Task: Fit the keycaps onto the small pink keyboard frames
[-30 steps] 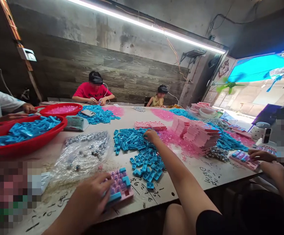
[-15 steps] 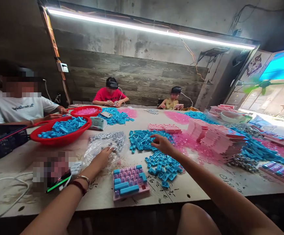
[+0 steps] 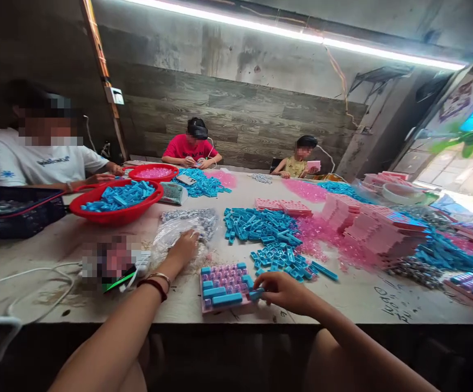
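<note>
My right hand (image 3: pixel 283 291) pinches a blue keycap (image 3: pixel 256 294) at the right front corner of a small pink keyboard (image 3: pixel 227 298). Blue caps sit along the keyboard's sides and front, with clear pink ones in its middle. My left hand (image 3: pixel 184 251) rests at a clear plastic bag (image 3: pixel 165 233) of small silvery parts. Its fingers are bent down among the parts, and whatever they hold is hidden. Loose blue keycaps (image 3: pixel 283 262) lie behind the keyboard, and longer blue pieces (image 3: pixel 256 226) are heaped farther back.
Pink panels (image 3: pixel 373 231) stand stacked at the right, beside clear pink pieces (image 3: pixel 321 237). A red basket (image 3: pixel 117 218) of blue pieces and a dark crate (image 3: pixel 19 218) are at the left. White cables (image 3: pixel 62 267) cross the table. Several other people sit around it.
My right hand has come from the blue heap back towards me to the keyboard's right corner, now with a blue keycap. My left hand stays at the bag. The view has shifted.
</note>
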`<action>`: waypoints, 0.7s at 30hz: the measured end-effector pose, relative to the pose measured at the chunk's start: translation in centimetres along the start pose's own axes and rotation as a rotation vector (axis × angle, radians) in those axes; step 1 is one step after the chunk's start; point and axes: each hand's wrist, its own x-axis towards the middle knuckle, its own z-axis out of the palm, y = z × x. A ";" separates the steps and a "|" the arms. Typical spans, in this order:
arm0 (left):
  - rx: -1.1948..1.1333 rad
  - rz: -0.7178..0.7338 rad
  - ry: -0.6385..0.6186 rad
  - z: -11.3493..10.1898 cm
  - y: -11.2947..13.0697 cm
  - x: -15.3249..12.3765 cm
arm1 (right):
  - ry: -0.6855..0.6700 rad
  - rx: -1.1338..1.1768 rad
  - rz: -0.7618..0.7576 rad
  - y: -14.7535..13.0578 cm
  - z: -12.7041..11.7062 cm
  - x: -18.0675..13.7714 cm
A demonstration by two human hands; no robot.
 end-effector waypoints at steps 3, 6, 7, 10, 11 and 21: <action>-0.029 -0.003 -0.058 -0.1 0.2 0.0 | 0.012 -0.045 -0.012 0.1 0.5 -0.2; -0.024 -0.042 -0.049 -0.4 0.3 0.0 | 0.044 -0.121 -0.078 0.1 0.9 -0.3; -0.026 -0.060 -0.040 -0.5 0.4 -0.1 | 0.047 -0.139 -0.111 0.2 1.0 -0.3; -0.043 -0.127 -0.009 -0.8 0.6 -0.1 | 0.058 -0.176 -0.182 0.3 1.1 -0.3; -0.052 -0.150 0.000 -0.9 0.7 -0.1 | 0.065 -0.180 -0.194 0.4 1.1 -0.3; -0.170 -0.194 0.110 -3.8 5.4 -0.4 | 0.109 -0.151 -0.236 -0.1 1.8 -0.3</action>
